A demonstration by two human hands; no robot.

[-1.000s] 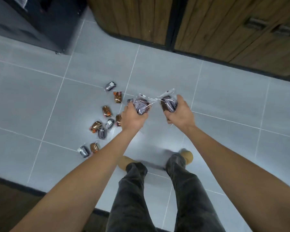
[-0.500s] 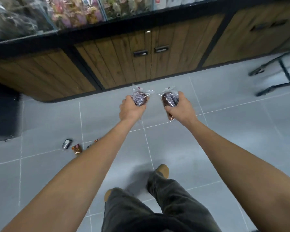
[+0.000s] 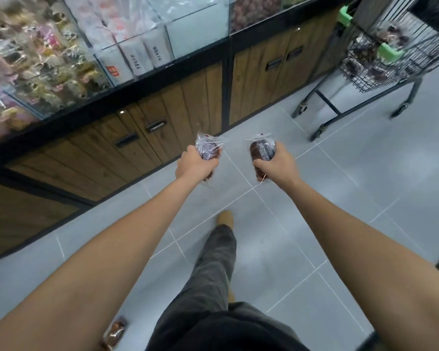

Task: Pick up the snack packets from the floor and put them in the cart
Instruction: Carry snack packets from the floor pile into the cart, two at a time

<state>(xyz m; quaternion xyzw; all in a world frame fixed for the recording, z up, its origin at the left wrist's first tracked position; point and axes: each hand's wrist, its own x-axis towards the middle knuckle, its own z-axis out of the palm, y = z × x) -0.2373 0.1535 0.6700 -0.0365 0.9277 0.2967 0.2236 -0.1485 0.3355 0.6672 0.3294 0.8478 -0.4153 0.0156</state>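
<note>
My left hand (image 3: 194, 164) grips a clear snack packet (image 3: 208, 148) with a dark brown filling, held out in front of me at waist height. My right hand (image 3: 276, 164) grips a second, similar snack packet (image 3: 261, 149) a little to the right. Both arms are stretched forward over the grey tiled floor. A wire shopping cart (image 3: 388, 59) with green corner guards stands at the upper right, with several dark packets inside its basket. A brown floor packet (image 3: 114, 333) lies at the bottom edge beside my left arm.
A long display counter (image 3: 127, 138) with wooden cabinet doors and glass bins of wrapped snacks runs along the left and top. The cart's wheeled black frame (image 3: 322, 122) stands on the tiles to the right. My leg and shoe (image 3: 224, 219) are below the hands.
My view has swung right and up from the packets on the floor to the counter and cart. Both hands keep hold of their packets.
</note>
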